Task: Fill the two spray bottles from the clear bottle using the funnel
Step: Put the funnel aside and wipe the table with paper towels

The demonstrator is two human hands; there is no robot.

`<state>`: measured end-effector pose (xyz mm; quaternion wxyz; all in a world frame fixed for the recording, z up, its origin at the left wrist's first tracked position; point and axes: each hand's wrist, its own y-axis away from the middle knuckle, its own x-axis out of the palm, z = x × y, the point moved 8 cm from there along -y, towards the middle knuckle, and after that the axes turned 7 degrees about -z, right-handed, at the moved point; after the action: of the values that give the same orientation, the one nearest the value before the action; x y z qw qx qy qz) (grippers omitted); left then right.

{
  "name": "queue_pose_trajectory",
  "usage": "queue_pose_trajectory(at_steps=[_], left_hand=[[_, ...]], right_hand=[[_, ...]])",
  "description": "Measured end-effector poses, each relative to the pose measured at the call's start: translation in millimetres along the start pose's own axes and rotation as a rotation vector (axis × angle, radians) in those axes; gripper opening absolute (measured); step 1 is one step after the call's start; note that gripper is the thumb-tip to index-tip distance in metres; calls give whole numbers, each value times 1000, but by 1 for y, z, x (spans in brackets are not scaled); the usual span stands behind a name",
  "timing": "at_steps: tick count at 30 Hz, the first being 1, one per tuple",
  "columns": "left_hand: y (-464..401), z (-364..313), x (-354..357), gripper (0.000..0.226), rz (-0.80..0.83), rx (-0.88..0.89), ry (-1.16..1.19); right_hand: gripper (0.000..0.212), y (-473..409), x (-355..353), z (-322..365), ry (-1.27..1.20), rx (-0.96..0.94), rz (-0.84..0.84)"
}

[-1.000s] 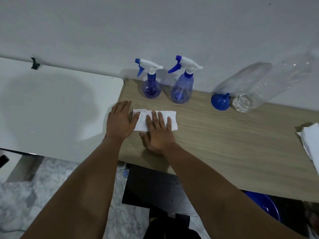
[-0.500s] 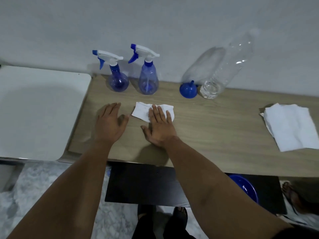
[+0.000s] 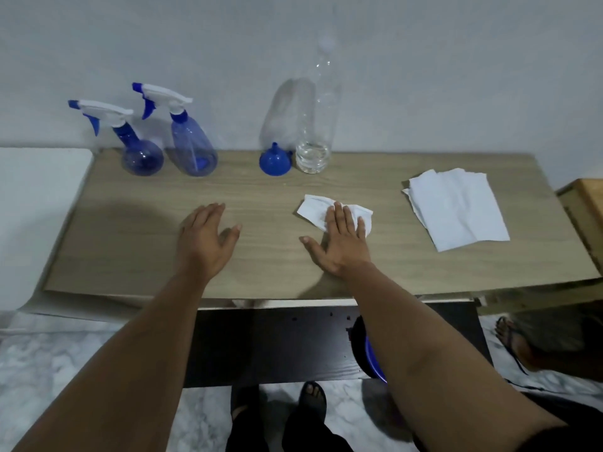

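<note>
Two hands are seen laid on the tabletop [image 3: 137, 256]. The right hand [image 3: 339, 243] is spread flat just right of the frame's centre, fingers straight, pressed on one small folded white tissue [image 3: 315, 208]; nothing is gripped. The left hand [image 3: 204, 238] is held open left of centre, fingers extended and thumb out, and nothing is held by it; whether the palm touches the wood cannot be told.

Further right, one loose stack of white paper towels [image 3: 456, 212] is laid flat near the tabletop's right edge, well apart from the tissue.

Along the back edge, against the pale wall [image 3: 456, 76], the task's things are lined up. Two blue spray bottles are stood upright in the upper left: one round-bodied spray bottle [image 3: 142, 156] and, just beside it, one taller spray bottle [image 3: 192, 148], both fitted with white-and-blue trigger heads. Toward the upper centre, one blue funnel [image 3: 275, 162] is set mouth-down, spout up, and just beside it on its right one clear bottle [image 3: 315, 138] is stood upright with a little clear liquid at its bottom.
</note>
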<state>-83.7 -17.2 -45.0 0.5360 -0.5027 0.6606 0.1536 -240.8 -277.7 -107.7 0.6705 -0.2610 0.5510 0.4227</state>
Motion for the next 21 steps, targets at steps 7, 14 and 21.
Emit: queue_pose_trajectory(at_steps=[7, 14, 21], left_hand=[[10, -29, -12, 63, -18, 16, 3], [28, 8, -35, 69, 44, -48, -30], [35, 100, -77, 60, 20, -89, -112]], right_hand=[[116, 50, -22, -84, -20, 211, -1], [119, 87, -4, -31, -17, 378, 1], [126, 67, 18, 59, -13, 432, -25]])
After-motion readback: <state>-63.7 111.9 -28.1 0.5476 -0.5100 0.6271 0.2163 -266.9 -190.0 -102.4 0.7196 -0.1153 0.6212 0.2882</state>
